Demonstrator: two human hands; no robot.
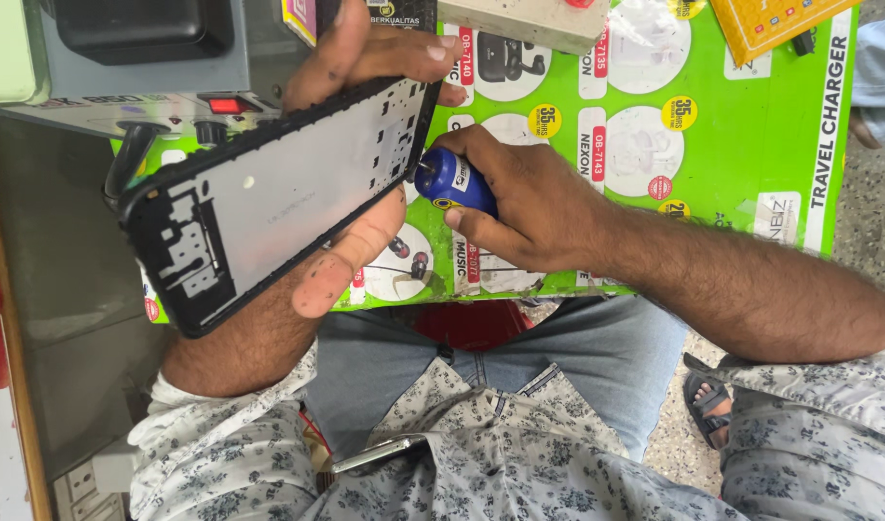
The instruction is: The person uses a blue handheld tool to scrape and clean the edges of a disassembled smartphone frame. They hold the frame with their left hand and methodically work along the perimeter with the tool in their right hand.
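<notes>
- A grey machine (143,58) with a lit red switch (225,104) is seen at the upper left, at the back of the bench.
- An opened phone frame (269,198), black-edged with a silver inner plate, is gripped tilted in the left hand (351,145), fingers curled over its upper edge and the thumb pressed beneath.
- A blue-handled screwdriver (454,180) is clasped in the right hand (519,207), its tip set against the frame's right end.
- A green printed sheet (751,154) is spread on the bench under both hands.
- A yellow box (765,21) lies at the sheet's top right corner.
- A sandalled foot (709,405) is visible on the speckled floor (871,222).
</notes>
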